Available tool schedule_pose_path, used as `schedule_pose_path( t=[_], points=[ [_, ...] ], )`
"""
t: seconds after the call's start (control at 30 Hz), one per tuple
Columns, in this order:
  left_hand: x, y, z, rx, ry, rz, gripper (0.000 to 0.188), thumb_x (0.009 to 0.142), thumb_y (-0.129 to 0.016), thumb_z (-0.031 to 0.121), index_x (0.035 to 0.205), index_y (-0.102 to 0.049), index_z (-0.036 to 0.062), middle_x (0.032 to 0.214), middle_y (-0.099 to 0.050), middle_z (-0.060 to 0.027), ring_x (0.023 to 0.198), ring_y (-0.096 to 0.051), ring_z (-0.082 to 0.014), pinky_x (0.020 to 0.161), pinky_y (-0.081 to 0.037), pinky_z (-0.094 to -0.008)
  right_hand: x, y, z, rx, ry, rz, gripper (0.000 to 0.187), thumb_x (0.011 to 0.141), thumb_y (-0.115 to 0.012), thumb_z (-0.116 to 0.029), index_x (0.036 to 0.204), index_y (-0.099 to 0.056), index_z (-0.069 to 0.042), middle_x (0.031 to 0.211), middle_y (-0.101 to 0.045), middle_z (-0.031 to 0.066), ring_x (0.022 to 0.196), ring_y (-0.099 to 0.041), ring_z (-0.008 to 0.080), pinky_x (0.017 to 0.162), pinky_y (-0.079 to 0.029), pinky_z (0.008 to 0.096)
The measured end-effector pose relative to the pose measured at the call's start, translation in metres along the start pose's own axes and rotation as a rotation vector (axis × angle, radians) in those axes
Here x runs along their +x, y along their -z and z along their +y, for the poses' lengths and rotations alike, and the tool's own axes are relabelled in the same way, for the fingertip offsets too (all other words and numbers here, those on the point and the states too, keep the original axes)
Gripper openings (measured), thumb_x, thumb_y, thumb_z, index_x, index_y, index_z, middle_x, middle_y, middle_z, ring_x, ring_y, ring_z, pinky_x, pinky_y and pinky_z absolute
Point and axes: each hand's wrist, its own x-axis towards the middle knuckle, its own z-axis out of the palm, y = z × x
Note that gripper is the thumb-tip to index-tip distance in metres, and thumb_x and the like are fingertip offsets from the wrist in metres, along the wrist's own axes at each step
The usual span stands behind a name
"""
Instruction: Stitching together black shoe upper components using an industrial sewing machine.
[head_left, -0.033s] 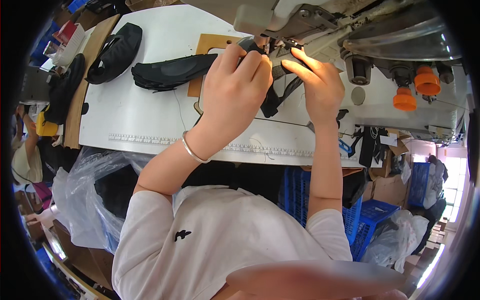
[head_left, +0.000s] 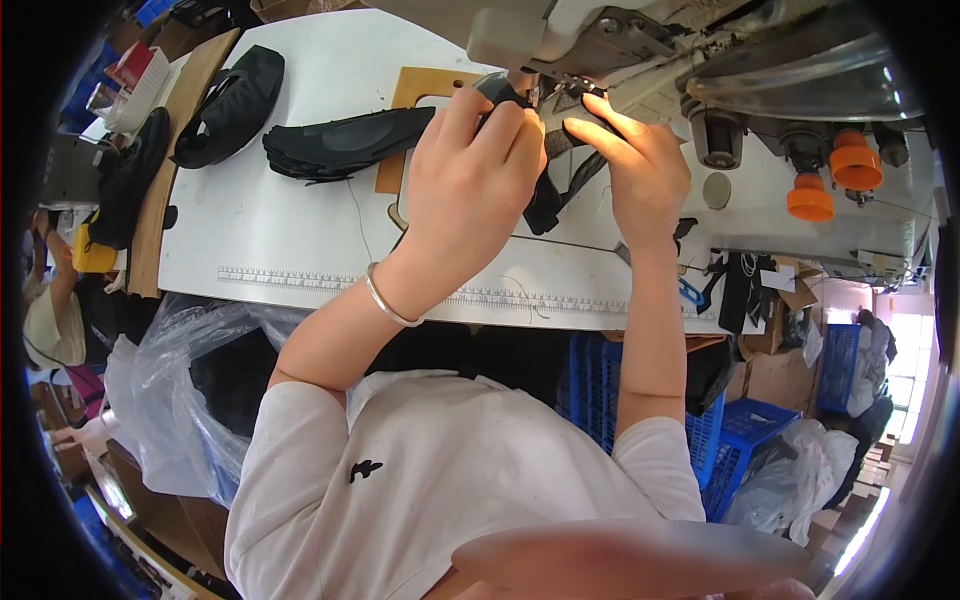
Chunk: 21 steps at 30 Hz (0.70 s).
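A black shoe upper lies under the head of a sewing machine, its lower part hanging in a loop between my hands. My left hand is closed on its left side, fingers curled down close to the needle area. My right hand grips the right side between thumb and forefinger, the fingertips beside the lit presser foot. My fingers and the machine head hide much of the upper and the stitching spot. Left of my left hand, a stack of black shoe pieces rests on the white table.
Another black shoe upper lies at the far left, beside a wooden strip. A ruler scale runs along the table's near edge. Orange-capped knobs hang at right. Blue crates stand below. Another person's arm shows far left.
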Motion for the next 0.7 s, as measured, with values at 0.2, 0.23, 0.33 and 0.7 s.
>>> schedule_pose_path(
  t=[0.2,0.23,0.33,0.7],
  points=[
    [0.0,0.004,0.006,-0.045,0.068,-0.037,0.018,0.07,-0.078,0.007,0.082,-0.066,0.0011,0.086,-0.056,-0.0048,0.084,-0.057,-0.0238,0.071,-0.052,-0.0341,0.0,-0.002,0.005,-0.1,-0.013,-0.014,0.035,0.081,-0.068,0.005,0.104,-0.083,-0.018,0.118,-0.078,0.0017,0.079,-0.06,0.0174,0.072,-0.05,0.0282],
    [0.0,0.006,0.005,-0.044,0.068,-0.038,0.018,0.07,-0.078,0.007,0.082,-0.066,0.0011,0.086,-0.056,-0.0048,0.084,-0.057,-0.0238,0.071,-0.052,-0.0341,-0.001,-0.002,0.004,-0.089,-0.038,-0.035,0.034,0.083,-0.068,0.004,0.105,-0.083,-0.017,0.123,-0.076,0.0033,0.082,-0.06,0.0189,0.074,-0.05,0.0297],
    [-0.001,0.017,-0.009,-0.062,0.0,-0.068,0.021,0.071,-0.077,0.007,0.09,-0.071,0.0007,0.094,-0.063,-0.0046,0.087,-0.059,-0.0239,0.076,-0.054,-0.0339,-0.014,-0.001,-0.007,-0.115,-0.027,0.054,0.03,0.089,-0.07,-0.002,0.115,-0.08,-0.014,0.135,-0.069,0.0059,0.091,-0.059,0.0213,0.08,-0.05,0.0338],
    [0.002,0.025,-0.063,-0.337,-0.227,-0.236,0.043,0.079,-0.074,0.015,0.122,-0.074,0.0117,0.12,-0.071,-0.0017,0.12,-0.062,-0.0236,0.109,-0.045,-0.0417,-0.051,-0.011,-0.069,0.923,-0.794,-0.071,0.058,0.096,-0.073,-0.02,0.151,-0.055,-0.013,0.111,-0.067,0.0053,0.1,-0.057,0.0163,0.097,-0.045,0.0332]
  ],
)
